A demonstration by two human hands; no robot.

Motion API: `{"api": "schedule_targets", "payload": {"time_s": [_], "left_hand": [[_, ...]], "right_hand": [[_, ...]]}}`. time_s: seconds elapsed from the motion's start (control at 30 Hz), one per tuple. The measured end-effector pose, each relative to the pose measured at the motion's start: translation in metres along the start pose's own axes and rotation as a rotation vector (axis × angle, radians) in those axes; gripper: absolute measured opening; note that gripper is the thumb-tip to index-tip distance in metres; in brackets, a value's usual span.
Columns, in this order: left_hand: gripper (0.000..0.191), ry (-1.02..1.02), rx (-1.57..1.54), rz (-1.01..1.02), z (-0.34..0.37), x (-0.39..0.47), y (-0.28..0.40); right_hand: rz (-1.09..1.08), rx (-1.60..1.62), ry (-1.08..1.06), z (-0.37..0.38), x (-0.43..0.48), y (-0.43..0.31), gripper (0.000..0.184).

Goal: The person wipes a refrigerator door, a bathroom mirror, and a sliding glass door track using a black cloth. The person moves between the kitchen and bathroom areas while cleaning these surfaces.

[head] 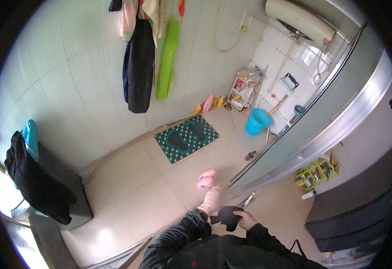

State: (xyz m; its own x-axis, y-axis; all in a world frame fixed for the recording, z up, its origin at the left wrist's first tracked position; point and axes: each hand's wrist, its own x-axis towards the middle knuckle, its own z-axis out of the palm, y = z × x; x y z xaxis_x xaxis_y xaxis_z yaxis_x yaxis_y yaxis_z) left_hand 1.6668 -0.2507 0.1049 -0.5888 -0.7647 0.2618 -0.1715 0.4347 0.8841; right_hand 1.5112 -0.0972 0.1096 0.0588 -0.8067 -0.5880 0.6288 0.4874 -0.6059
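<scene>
My left hand (213, 199), in a pale glove, reaches forward beside the lower end of the glass door's metal frame (263, 183). It looks blurred, and whether its fingers hold or touch anything is hidden. Two pink plastic bottles (206, 179) stand on the tiled floor just beyond it. My right hand (247, 220), gloved as well, grips a dark grey cloth-like item (228, 217) close before my body. That item's other side lies near my left wrist.
A green dotted bath mat (186, 138) lies by the wall. Farther back are a blue bucket (258, 121) and a wheeled rack (244, 89). At left, black clothing (36, 181) drapes over a washing machine (76, 210). A yellow-green organizer (317, 173) sits beyond the glass door.
</scene>
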Motion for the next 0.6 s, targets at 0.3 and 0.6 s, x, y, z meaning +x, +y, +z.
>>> {"api": "schedule_targets", "payload": {"time_s": [0.3, 0.6], "left_hand": [[0.073, -0.243, 0.204, -0.079, -0.023, 0.019, 0.07], [0.093, -0.075, 0.314, -0.031, -0.012, 0.024, 0.087]], "right_hand": [[-0.088, -0.079, 0.076, -0.021, -0.009, 0.01, 0.034], [-0.037, 0.08, 0.096, -0.031, -0.016, 0.02, 0.038]]}}
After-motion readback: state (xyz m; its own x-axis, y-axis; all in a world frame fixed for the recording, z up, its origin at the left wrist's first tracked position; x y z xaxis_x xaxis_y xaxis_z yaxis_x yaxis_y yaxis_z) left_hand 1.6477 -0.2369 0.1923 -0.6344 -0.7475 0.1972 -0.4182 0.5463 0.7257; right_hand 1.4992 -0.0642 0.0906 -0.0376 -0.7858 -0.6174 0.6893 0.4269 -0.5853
